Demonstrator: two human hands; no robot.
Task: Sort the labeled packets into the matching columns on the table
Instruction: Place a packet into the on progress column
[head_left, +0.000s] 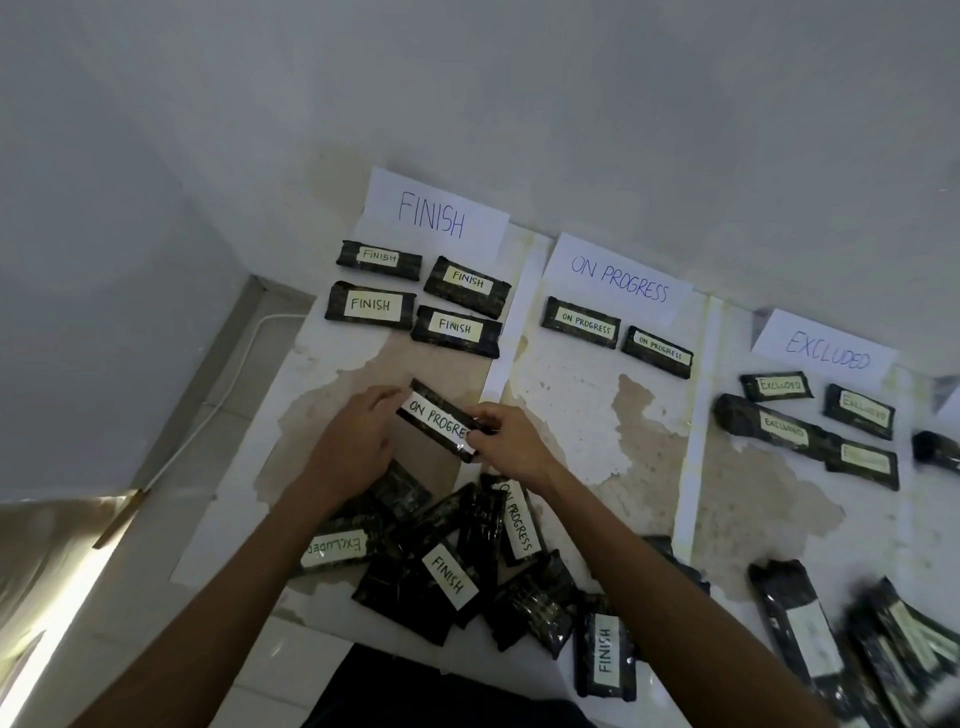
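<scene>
Both hands hold one dark packet labeled ON PROGRESS (437, 418) above the lower part of the FINISH column. My left hand (353, 436) grips its upper left end and my right hand (506, 441) pinches its lower right end. Paper signs head three columns: FINISH (434, 213), ON PROGRESS (618, 278) and EXCLUDED (826, 353). Several FINISH packets (371, 304) lie under the first sign, two ON PROGRESS packets (582, 322) under the second, and several EXCLUDED packets (779, 385) under the third. A mixed unsorted pile (449, 574) lies near me beneath my forearms.
More unsorted dark packets (795, 618) lie at the lower right. White strips (506, 332) divide the columns on the stained table. A wall stands right behind the signs. To the left the table ends, with a white cable (208, 421) on the floor beside it.
</scene>
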